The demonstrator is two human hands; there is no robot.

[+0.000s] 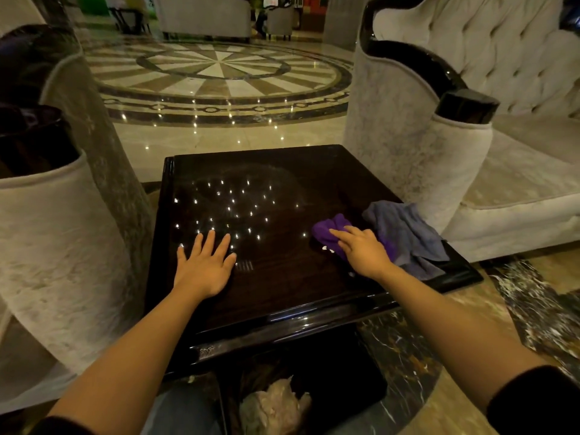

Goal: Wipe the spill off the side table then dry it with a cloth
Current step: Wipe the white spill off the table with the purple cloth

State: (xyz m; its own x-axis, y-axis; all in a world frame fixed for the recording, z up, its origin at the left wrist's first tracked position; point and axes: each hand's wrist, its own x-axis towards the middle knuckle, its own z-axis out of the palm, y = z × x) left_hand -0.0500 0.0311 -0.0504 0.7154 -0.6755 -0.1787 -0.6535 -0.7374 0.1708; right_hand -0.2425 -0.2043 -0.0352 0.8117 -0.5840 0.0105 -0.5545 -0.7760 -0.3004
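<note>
A dark glossy side table (pixel 282 287) stands in front of me, its top mirroring small ceiling lights. My right hand (pixel 364 249) presses down on a bunched purple cloth (pixel 329 229) at the table's right side. Small wet glints (pixel 328 248) show on the wood just left of that hand. A grey-blue cloth (pixel 408 233) lies crumpled behind and to the right of the purple one, near the table's right edge. My left hand (pixel 205 265) rests flat on the tabletop at the left, fingers spread, holding nothing.
A pale upholstered armchair (pixel 56 246) flanks the table on the left and a tufted sofa (pixel 470 127) on the right. A dark bin with crumpled paper (pixel 276 406) sits below the table's near edge. Polished marble floor (pixel 219 73) stretches beyond.
</note>
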